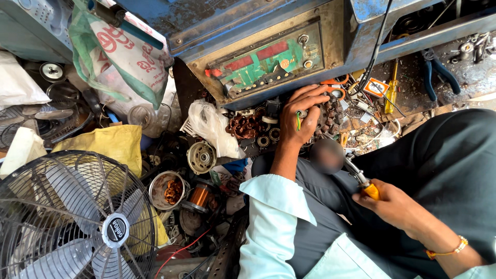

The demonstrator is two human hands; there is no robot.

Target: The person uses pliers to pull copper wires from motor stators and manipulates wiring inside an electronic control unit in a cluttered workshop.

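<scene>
Left hand (pixel 305 116) was stretched forward, palm down on a dark round motor stator (pixel 324 118) among the clutter, fingers curled over its rim with a thin green wire (pixel 298 121) pinched between them. Looked like a brace grip: it pinned the part flat and kept the wire out of the way.

Right hand (pixel 395 204) was pulled back near the lap, clenched on the yellow handle of a metal tool (pixel 361 181). The tool's shaft angled up toward the left hand; its tip sat under a blurred patch, so couldn't tell what it touched.

Just past the left hand: a worn machine panel (pixel 268 59) with red displays and knobs, set close enough to reach without shifting. Left of that hand, a heap of copper coils (pixel 245 125) and bearings, then a crumpled clear plastic bag (pixel 209 124). To the right of it, orange-handled scissors (pixel 336 85) and a yellow screwdriver (pixel 391 93), with blue-handled pliers (pixel 439 72) further out on the desk. All within arm's reach, laid where dropped.

Far left of both hands, a wire-caged fan (pixel 72 217) lay face up, with a copper-wound spool (pixel 199 196) between it and the person's pale sleeve (pixel 274 217).
</scene>
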